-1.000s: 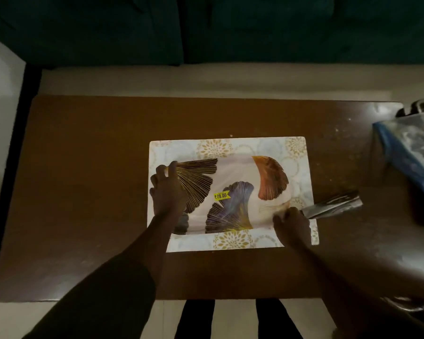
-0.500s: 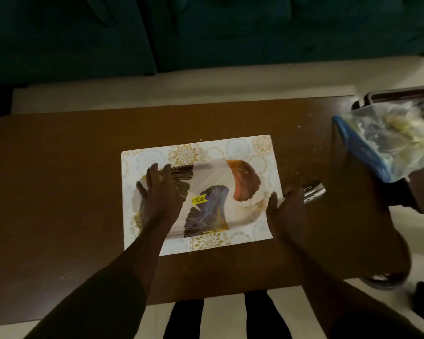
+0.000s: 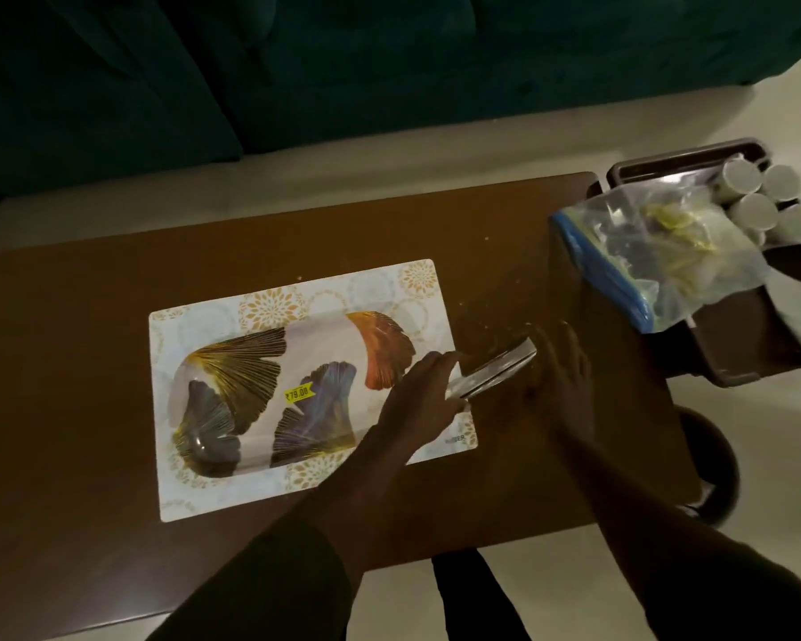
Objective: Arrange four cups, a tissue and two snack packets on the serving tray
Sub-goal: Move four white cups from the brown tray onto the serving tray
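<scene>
The white serving tray (image 3: 269, 312) with a leaf pattern and a yellow price sticker lies flat on the brown table (image 3: 65, 363). A flat shiny silver packet (image 3: 498, 368) lies across the tray's right edge. My left hand (image 3: 419, 402) reaches over the tray's right side, fingers curled on the packet's near end. To the right of the packet, my right hand (image 3: 567, 377) rests on the table with fingers stretched out. Several white cups (image 3: 754, 210) and a clear snack bag (image 3: 667, 256) with a blue edge sit in a brown bin at the right.
The brown bin (image 3: 731, 363) stands just past the table's right end, on pale floor. A dark green sofa (image 3: 297, 62) runs along the far side. Crumbs dot the table near the tray's right corner. A dark round object (image 3: 708, 460) sits on the floor below the bin.
My left hand has crossed from the tray's left side to its right edge, onto the silver packet. My right hand has come off the packet and shifted right. The view has swung right, showing the cups.
</scene>
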Demonstrator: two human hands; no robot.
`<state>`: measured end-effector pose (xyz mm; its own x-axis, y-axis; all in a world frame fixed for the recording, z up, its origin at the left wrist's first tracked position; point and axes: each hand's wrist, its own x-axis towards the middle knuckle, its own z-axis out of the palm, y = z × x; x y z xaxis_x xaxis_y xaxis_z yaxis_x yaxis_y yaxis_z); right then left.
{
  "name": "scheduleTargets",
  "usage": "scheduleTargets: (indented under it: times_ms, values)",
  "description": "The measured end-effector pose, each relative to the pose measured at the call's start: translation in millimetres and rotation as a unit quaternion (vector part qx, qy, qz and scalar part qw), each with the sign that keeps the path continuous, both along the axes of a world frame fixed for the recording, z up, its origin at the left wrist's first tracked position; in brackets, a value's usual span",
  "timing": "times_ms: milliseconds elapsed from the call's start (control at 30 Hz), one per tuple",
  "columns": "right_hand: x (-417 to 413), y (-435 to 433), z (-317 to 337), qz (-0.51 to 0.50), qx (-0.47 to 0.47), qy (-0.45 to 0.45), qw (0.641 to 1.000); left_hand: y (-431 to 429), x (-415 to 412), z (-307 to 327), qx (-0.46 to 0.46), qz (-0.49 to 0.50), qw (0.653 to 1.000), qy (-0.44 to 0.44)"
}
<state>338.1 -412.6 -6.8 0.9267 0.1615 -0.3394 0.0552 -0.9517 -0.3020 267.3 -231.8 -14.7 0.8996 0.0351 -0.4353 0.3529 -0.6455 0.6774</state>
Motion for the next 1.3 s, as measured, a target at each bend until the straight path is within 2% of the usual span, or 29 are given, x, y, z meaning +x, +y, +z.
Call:
scheduleTargets:
  times_ms: [133,233,433,600,833,967,1167,1300]
  values:
    - [32.5,-9.8,-14.3,0.143,-0.078,0.029,0.986,-24.0,14.4,-7.7,0.053,-0.01,0.998,0.026]
    - [46.9,-13.5,-21.2,0.182,-0.026,-0.008,0.983,-33.0,28.4,-8.6,0.117,-0.012,0.993,0.006]
    - [30.6,-29.7,-21.3,0.14,0.036,0.074,0.987,-23.2,70.3,0.9,0.162,0.057,0.985,-0.037]
    - [-1.0,-4.9,-30.7,0.071,0.098,0.106,0.987,-16.8,89.2,4.2,0.141,0.049,0.989,0.011]
    - [-15.9,18.8,-34.9,0.043,0.122,0.093,0.987,-5.3,82.4,-2.2,0.088,0.098,0.991,-0.01]
    - [-16.4,21.4,-34.8,0.04,0.109,0.094,0.989,0.4,81.9,-4.6,0.074,0.087,0.993,-0.018]
    - [-15.2,19.9,-26.8,0.037,0.074,0.11,0.99,6.4,85.0,-7.5,0.09,0.078,0.993,-0.009]
    - [0.2,13.7,-11.2,0.002,0.143,0.055,0.988,12.0,94.7,-2.4,0.095,0.085,0.991,-0.041]
